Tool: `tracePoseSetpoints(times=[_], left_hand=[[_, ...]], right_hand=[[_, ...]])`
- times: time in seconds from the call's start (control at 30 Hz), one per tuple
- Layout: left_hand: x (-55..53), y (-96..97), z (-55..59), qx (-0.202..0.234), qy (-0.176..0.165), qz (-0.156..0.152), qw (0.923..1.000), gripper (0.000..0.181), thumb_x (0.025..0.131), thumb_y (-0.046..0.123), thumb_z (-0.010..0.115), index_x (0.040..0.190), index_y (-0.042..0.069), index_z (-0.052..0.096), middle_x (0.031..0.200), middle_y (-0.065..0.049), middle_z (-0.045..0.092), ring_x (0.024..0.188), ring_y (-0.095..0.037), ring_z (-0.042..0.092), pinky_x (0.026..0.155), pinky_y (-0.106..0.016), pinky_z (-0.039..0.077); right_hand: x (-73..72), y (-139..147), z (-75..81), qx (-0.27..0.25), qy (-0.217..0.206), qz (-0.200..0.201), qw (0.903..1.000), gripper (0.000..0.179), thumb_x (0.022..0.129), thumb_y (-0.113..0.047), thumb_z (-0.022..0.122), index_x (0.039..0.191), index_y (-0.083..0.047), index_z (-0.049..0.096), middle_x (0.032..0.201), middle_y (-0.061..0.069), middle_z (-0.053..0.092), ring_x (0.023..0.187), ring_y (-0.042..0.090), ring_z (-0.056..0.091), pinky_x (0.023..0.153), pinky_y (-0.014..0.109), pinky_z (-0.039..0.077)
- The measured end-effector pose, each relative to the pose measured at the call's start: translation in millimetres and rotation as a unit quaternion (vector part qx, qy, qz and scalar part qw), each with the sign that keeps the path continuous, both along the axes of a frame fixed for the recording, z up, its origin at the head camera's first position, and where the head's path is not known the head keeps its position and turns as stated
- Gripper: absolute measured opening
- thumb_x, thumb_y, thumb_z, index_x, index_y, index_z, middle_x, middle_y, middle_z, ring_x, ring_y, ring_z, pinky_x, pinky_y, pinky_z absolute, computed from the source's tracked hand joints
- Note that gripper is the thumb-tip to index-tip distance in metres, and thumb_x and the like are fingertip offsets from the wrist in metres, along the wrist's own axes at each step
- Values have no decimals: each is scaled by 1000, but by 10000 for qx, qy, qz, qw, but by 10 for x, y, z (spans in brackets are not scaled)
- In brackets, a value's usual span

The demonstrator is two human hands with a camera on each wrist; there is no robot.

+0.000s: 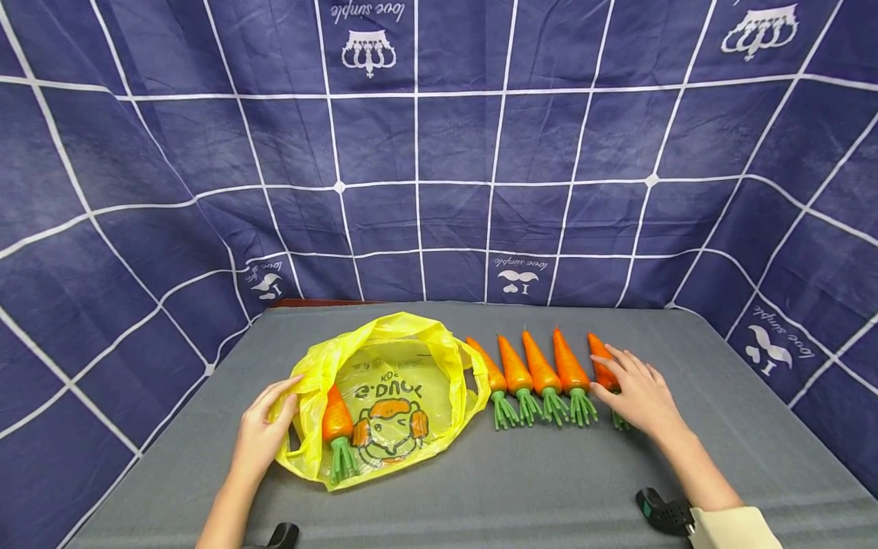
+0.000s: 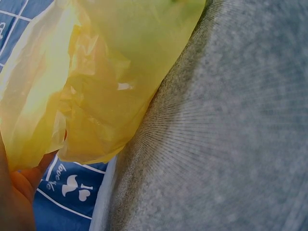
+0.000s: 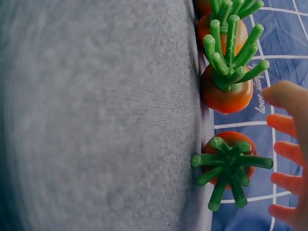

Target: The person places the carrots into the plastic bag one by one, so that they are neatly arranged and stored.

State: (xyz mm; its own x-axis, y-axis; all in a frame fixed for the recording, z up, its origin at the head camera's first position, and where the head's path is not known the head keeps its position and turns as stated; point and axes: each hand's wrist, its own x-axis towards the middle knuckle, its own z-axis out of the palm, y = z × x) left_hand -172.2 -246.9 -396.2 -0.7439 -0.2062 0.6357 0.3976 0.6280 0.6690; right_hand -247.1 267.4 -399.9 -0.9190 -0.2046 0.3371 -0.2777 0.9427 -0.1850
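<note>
My left hand (image 1: 263, 427) grips the left rim of a yellow plastic bag (image 1: 401, 326), fingertips at its upper edge. The bag lies with its mouth spread toward me, showing a cartoon print. Inside at the left, one orange carrot (image 1: 338, 418) with green stem stubs rests partly behind the bag's fold. In the left wrist view, the bag's thin film (image 2: 110, 96) hangs over the fingers. My right hand (image 1: 639, 390) is over the rightmost carrot (image 1: 600, 357), hiding part of it, fingers spread. The right wrist view shows that carrot's green stems (image 3: 226, 163) beside the outstretched fingers.
Between bag and right hand lies a row of several carrots (image 1: 542, 370), tips pointing away, stems toward me. The leftmost one meets the bag's right handle. A grey cloth covers the table (image 1: 535, 488). Blue gridded fabric (image 1: 453, 137) stands behind and at both sides.
</note>
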Motion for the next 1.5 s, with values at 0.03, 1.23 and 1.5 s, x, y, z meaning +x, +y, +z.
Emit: tracePoseSetpoints(times=[0.03,1.23,1.5], left_hand=[[-3,-3,-2,15,13,-12,10000,25,81,-11,57,104,-4,64,97,-6,61,78,0,57,71,0,43],[5,13,2,-106,187,28,9998,26,79,-13,57,103,-5,64,95,-18,60,86,17,47,77,3,35],[7,3,-5,-92,188,-27,9998,26,80,-12,57,103,-5,64,94,-8,61,86,17,48,75,3,38]], right_hand=[[-9,12,-10,-9,-28,2,10000,50,84,-39,57,125,-11,52,138,18,38,125,44,33,94,66,26],[-46,85,-142,-543,-536,149,9970,33,78,-10,60,110,-4,61,130,24,44,112,50,42,88,63,36],[-19,83,-113,-687,-449,63,9966,32,79,-11,58,110,-4,61,130,23,45,113,50,43,86,63,37]])
